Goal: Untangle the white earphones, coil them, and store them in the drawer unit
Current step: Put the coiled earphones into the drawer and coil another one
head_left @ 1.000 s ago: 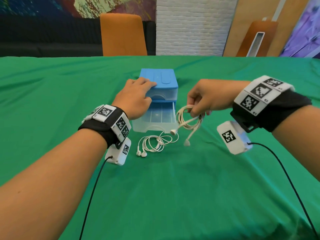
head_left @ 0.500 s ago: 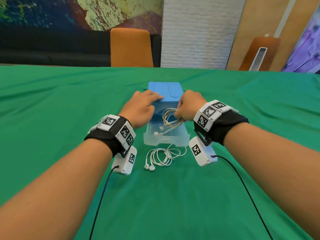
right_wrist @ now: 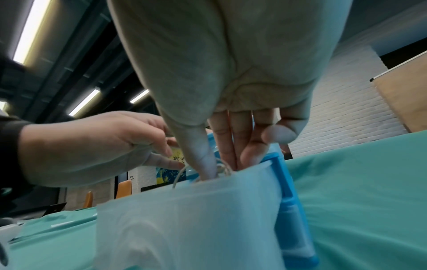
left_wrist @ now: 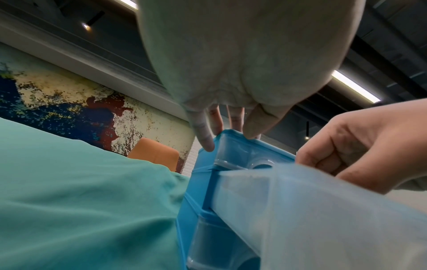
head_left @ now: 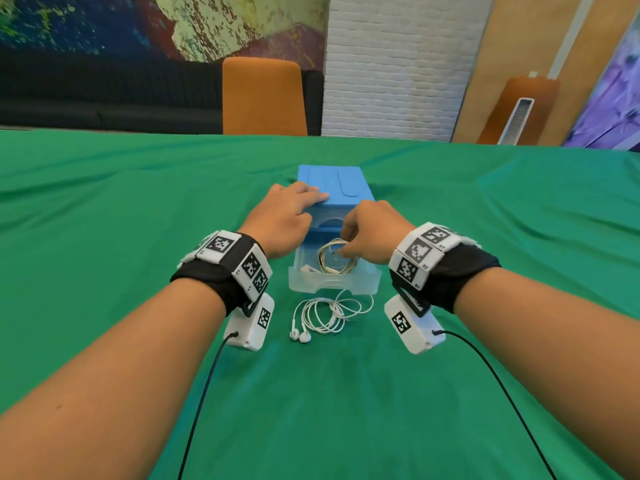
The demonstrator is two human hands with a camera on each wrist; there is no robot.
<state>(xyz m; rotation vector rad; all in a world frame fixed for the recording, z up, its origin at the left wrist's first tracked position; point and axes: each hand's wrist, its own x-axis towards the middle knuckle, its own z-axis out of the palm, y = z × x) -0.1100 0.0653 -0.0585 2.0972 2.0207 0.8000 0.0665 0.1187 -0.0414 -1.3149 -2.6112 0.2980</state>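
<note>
The drawer unit (head_left: 335, 188) stands on the table (head_left: 104, 209) near its middle, straight ahead of the person. Its lower drawer (head_left: 334, 285) is pulled out toward the person, and a coiled set of earphones (head_left: 337, 261) lies inside it. The left hand (head_left: 284, 223) rests on the unit's top at its near left corner, fingers flat on the lid. The right hand (head_left: 372, 233) reaches down into the open drawer from the right, fingertips on the coil. A second coil of earphones (head_left: 325, 315) lies on the table just before the drawer front, between the two wrists. Behind the table's far edge stands a chair (head_left: 265, 97), with a sofa (head_left: 104, 98) to its left.
</note>
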